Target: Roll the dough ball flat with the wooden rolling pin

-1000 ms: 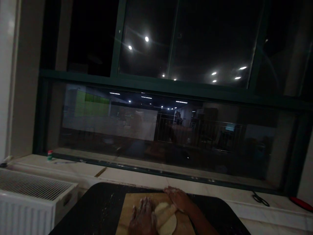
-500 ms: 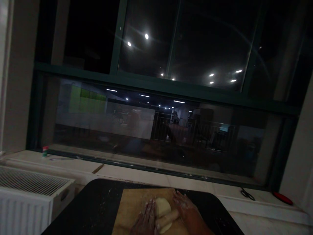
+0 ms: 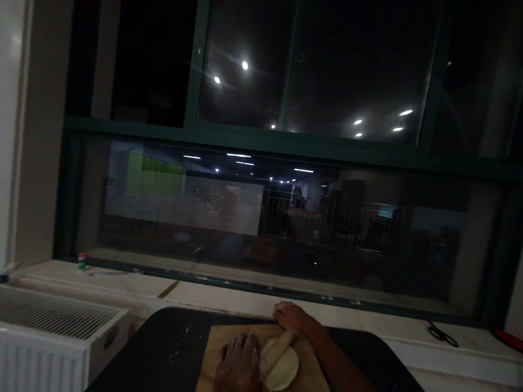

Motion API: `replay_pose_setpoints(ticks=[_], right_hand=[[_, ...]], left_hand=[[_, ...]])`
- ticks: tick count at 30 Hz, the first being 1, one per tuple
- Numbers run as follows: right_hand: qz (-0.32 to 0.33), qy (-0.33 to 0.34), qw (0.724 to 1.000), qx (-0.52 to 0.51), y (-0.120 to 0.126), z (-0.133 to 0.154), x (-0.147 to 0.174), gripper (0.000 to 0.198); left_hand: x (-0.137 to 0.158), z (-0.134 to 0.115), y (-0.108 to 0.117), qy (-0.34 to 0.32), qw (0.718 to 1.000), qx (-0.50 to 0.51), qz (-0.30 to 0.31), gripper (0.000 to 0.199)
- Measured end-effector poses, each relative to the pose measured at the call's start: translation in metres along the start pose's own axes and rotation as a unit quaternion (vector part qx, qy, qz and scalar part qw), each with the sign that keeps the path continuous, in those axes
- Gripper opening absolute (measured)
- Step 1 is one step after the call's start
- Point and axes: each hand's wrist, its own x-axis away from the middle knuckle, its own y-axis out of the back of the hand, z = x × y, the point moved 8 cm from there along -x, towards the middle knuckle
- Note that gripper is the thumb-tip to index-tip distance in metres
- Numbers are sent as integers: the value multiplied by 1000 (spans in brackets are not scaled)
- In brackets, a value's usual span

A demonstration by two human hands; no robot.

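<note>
A wooden rolling pin (image 3: 278, 351) lies slantwise across a round, flat sheet of pale dough (image 3: 286, 370) on a wooden board (image 3: 216, 343). My left hand (image 3: 239, 362), dusted with white, is at the pin's near end, which runs in beside the thumb side; its fingers point forward and bend slightly. My right hand (image 3: 292, 316) is at the pin's far end, past the board's far edge, fingers curled to the left, the pin's tip by the palm and wrist. The bottom of the picture cuts off the board.
The board rests on a dark table (image 3: 171, 337). Behind it runs a pale windowsill (image 3: 229, 296) with a small red-and-green container (image 3: 82, 261), black scissors (image 3: 443, 334) and a red object (image 3: 506, 338). A white radiator (image 3: 61, 348) stands at left, below a dark reflecting window (image 3: 253, 218).
My right hand has moved forward and left, past the board's far edge. The pin has turned to a steeper slant, and more dough shows on its right. The view has shifted slightly.
</note>
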Motion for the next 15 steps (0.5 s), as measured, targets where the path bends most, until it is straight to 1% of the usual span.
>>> replay_pose_setpoints(ticks=[3,5,7,8,10,11,13,15], right_hand=[[-11,20,1000,-10,-9,-8,14,42],[-22,30,999,-11,-11,-12,30,48],[-33,32,999,-9,-11,-16,49,50],[-36,29,999,-8,-11,-17,60,51],[-39,22,999,-3,-10,-19,82,52],[-41,18,999,0,-9,-19,93,52],[-47,7,999,6,-7,-18,114,55],[-62,-6,998,8,-3,-17,129,58]], left_hand=[[2,-7,-16,-6,1000,-1,19,48],[5,-12,-24,-15,1000,-12,0,49],[9,-18,-24,-40,997,-36,-49,49],[12,-23,-22,-63,994,-47,-81,49],[20,-33,-15,-120,980,-62,-145,46],[25,-38,-11,-134,974,-68,-173,45],[33,-44,-4,-126,967,-70,-210,44],[39,-50,-1,-101,968,-63,-220,44]])
